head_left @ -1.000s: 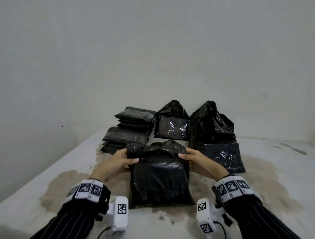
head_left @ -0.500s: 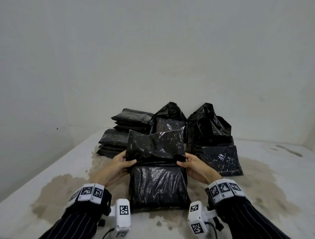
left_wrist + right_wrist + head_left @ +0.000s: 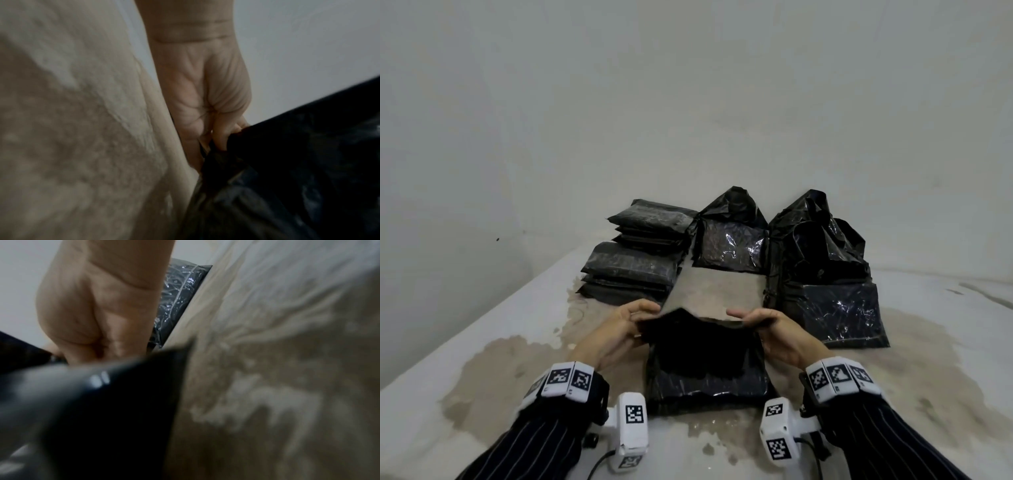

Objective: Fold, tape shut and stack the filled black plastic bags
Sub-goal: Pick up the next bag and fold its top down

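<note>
On a stained white table (image 3: 482, 342) against a bare wall, the left hand (image 3: 616, 330) and right hand (image 3: 779, 334) each pinch the flap of the bag (image 3: 705, 383) at 6 o'clock; the fold wants level, even tension.

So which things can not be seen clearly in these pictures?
- Right hand fingers: right wrist view, hidden behind the blurred black bag.
- Left hand fingertips: left wrist view, buried in the bag's edge.
- Tape: none visible in any view.
- Bag contents: head view, opaque plastic.
</note>
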